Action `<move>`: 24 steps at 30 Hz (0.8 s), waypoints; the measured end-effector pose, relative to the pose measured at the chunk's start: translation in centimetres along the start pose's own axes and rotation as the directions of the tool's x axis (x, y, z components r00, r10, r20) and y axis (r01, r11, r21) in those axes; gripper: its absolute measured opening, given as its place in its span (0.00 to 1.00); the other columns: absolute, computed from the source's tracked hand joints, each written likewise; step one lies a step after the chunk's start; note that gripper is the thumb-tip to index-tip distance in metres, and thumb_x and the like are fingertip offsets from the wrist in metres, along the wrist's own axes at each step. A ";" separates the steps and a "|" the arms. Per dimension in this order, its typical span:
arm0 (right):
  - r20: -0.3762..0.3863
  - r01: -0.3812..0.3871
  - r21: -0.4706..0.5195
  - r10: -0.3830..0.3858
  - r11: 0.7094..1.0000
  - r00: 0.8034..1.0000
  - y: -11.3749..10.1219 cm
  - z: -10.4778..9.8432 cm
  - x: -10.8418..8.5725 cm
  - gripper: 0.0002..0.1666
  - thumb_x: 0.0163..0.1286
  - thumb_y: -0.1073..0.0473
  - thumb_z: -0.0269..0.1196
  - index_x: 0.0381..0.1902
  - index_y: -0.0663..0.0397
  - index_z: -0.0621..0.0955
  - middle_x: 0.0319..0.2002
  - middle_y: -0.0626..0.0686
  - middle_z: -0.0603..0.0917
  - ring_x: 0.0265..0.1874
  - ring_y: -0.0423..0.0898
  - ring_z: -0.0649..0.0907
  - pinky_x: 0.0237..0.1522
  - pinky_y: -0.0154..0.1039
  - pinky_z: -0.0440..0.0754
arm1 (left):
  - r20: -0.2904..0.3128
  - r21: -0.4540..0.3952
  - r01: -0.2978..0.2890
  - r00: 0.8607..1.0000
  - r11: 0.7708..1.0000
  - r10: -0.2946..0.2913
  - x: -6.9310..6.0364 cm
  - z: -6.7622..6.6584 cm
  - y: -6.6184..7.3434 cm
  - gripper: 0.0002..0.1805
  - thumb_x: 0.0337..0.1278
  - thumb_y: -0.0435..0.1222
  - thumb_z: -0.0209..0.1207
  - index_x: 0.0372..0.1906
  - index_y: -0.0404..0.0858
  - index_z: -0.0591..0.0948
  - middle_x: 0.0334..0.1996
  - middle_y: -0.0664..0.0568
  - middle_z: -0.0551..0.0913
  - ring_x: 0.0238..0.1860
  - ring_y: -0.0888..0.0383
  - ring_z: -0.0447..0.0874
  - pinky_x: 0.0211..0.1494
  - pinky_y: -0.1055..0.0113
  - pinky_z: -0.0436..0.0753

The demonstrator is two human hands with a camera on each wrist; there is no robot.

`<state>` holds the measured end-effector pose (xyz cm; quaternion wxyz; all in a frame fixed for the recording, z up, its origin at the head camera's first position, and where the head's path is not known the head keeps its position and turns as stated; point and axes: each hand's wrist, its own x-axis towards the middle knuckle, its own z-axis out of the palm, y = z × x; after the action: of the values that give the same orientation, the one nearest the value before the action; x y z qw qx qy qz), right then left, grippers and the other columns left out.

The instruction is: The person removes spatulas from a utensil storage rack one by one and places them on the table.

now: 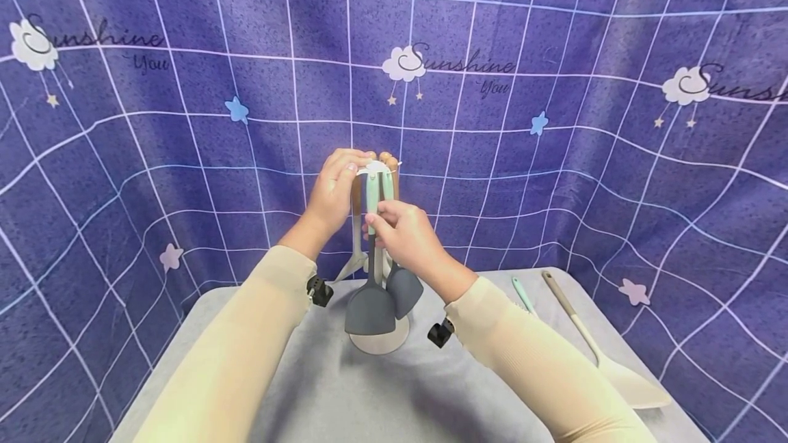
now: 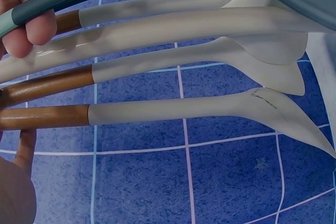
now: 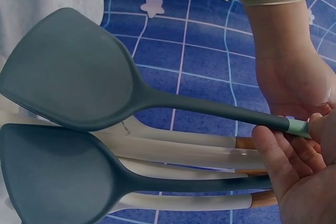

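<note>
Purple-blue backdrop [image 1: 320,101]: "Sunshine You" twice; cut-off "Suns" far right.

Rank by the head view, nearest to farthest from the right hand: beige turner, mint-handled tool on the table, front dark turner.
1. Front dark turner, held in the right hand.
2. Mint-handled tool, on the table to the right.
3. Beige turner, farther right.
</note>
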<state>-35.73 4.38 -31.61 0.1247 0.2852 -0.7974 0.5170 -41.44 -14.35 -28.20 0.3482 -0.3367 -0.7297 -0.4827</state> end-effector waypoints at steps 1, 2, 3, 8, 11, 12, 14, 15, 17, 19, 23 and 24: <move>0.002 -0.001 0.003 0.001 1.000 1.000 0.0 0.0 0.0 0.16 0.89 0.57 0.64 0.61 0.64 0.87 0.48 0.62 0.97 0.46 0.52 0.98 0.45 0.40 0.97 | 0.001 0.002 0.001 1.000 1.000 -0.001 0.0 0.0 0.0 0.21 0.86 0.32 0.44 0.57 0.31 0.89 0.67 0.38 0.87 0.75 0.41 0.78 0.86 0.48 0.70; 0.004 -0.001 0.004 0.001 1.000 1.000 -0.1 0.0 -0.1 0.17 0.89 0.57 0.64 0.61 0.64 0.87 0.48 0.63 0.97 0.46 0.52 0.98 0.45 0.40 0.97 | 0.004 0.003 0.001 1.000 1.000 -0.001 -0.1 -0.1 0.0 0.21 0.87 0.32 0.45 0.58 0.31 0.89 0.67 0.38 0.87 0.75 0.41 0.78 0.86 0.48 0.70; 0.006 0.000 0.004 0.000 1.000 1.000 -0.1 0.0 -0.1 0.17 0.89 0.57 0.64 0.61 0.64 0.87 0.48 0.63 0.97 0.46 0.52 0.98 0.45 0.40 0.97 | 0.004 0.003 0.003 1.000 1.000 -0.003 -0.1 -0.1 -0.1 0.21 0.87 0.32 0.45 0.58 0.31 0.89 0.67 0.38 0.87 0.75 0.41 0.78 0.85 0.49 0.71; 0.009 0.014 -0.002 -0.014 1.000 1.000 -0.2 0.1 -0.3 0.16 0.89 0.57 0.64 0.60 0.65 0.87 0.46 0.63 0.97 0.45 0.52 0.98 0.45 0.40 0.97 | 0.004 0.005 0.002 1.000 1.000 -0.002 -0.2 -0.2 -0.1 0.21 0.86 0.32 0.45 0.58 0.31 0.89 0.67 0.38 0.87 0.75 0.41 0.78 0.85 0.49 0.71; 0.008 0.021 -0.008 -0.021 1.000 1.000 -0.4 0.1 -0.4 0.16 0.88 0.57 0.64 0.59 0.65 0.88 0.45 0.62 0.97 0.44 0.51 0.98 0.45 0.43 0.98 | 0.005 0.007 0.003 1.000 1.000 -0.003 -0.3 -0.3 0.0 0.21 0.86 0.32 0.45 0.58 0.30 0.88 0.67 0.37 0.87 0.75 0.41 0.78 0.85 0.49 0.71; 0.007 0.023 -0.012 -0.023 1.000 1.000 -0.5 0.1 -0.4 0.15 0.88 0.57 0.64 0.58 0.65 0.88 0.44 0.61 0.97 0.44 0.51 0.98 0.45 0.43 0.98 | 0.006 0.007 0.004 1.000 1.000 -0.004 -0.3 -0.3 0.0 0.21 0.86 0.32 0.45 0.58 0.30 0.88 0.67 0.37 0.86 0.75 0.40 0.78 0.85 0.49 0.71; 0.008 0.029 -0.018 -0.028 0.999 1.000 -0.8 0.0 -0.6 0.15 0.88 0.58 0.64 0.58 0.65 0.88 0.44 0.61 0.97 0.43 0.52 0.98 0.44 0.44 0.98 | 0.008 0.007 0.007 1.000 1.000 -0.007 -0.3 -0.3 0.0 0.21 0.86 0.31 0.45 0.58 0.30 0.88 0.67 0.37 0.86 0.75 0.40 0.78 0.85 0.49 0.71; 0.010 0.035 -0.025 -0.034 0.999 0.999 -0.9 0.0 -0.6 0.15 0.88 0.58 0.64 0.57 0.65 0.88 0.44 0.61 0.97 0.43 0.52 0.98 0.44 0.44 0.98 | 0.009 0.007 0.009 1.000 1.000 -0.009 -0.4 -0.3 0.0 0.21 0.86 0.31 0.45 0.58 0.30 0.88 0.67 0.37 0.86 0.75 0.40 0.78 0.85 0.49 0.71; 0.011 0.045 -0.032 -0.045 0.998 0.999 -1.2 -0.1 -0.8 0.14 0.88 0.58 0.65 0.57 0.64 0.88 0.44 0.61 0.97 0.42 0.51 0.98 0.43 0.42 0.98 | 0.009 0.003 0.012 1.000 1.000 -0.012 -0.4 -0.3 0.1 0.21 0.86 0.31 0.45 0.58 0.29 0.88 0.67 0.37 0.86 0.75 0.40 0.78 0.85 0.48 0.70; 0.009 0.052 -0.032 -0.051 0.998 0.999 -1.5 -0.3 -1.0 0.14 0.87 0.58 0.65 0.56 0.64 0.88 0.44 0.62 0.97 0.41 0.51 0.98 0.42 0.40 0.97 | 0.010 -0.004 0.014 1.000 1.000 -0.014 -0.3 -0.3 0.1 0.20 0.86 0.31 0.45 0.58 0.29 0.88 0.67 0.37 0.86 0.75 0.41 0.78 0.86 0.47 0.70; -0.011 0.059 -0.006 -0.059 0.998 0.998 -1.8 -0.8 -1.3 0.12 0.87 0.59 0.66 0.55 0.62 0.88 0.43 0.61 0.97 0.41 0.50 0.98 0.41 0.41 0.97 | 0.016 -0.008 0.021 1.000 1.000 -0.021 -0.1 -0.3 0.0 0.20 0.86 0.30 0.46 0.58 0.29 0.88 0.67 0.37 0.86 0.76 0.41 0.77 0.87 0.46 0.69; -0.016 0.064 0.001 -0.064 0.998 0.998 -1.9 -0.9 -1.3 0.11 0.87 0.59 0.66 0.55 0.62 0.88 0.42 0.60 0.97 0.41 0.51 0.98 0.41 0.42 0.98 | 0.020 -0.004 0.025 0.999 1.000 -0.025 -0.1 -0.3 0.0 0.20 0.86 0.31 0.45 0.58 0.30 0.88 0.68 0.37 0.86 0.76 0.41 0.77 0.87 0.47 0.69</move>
<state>-33.64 5.06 -30.43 0.1473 0.3063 -0.7865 0.5156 -41.37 -14.63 -28.18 0.3341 -0.3330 -0.7364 -0.4850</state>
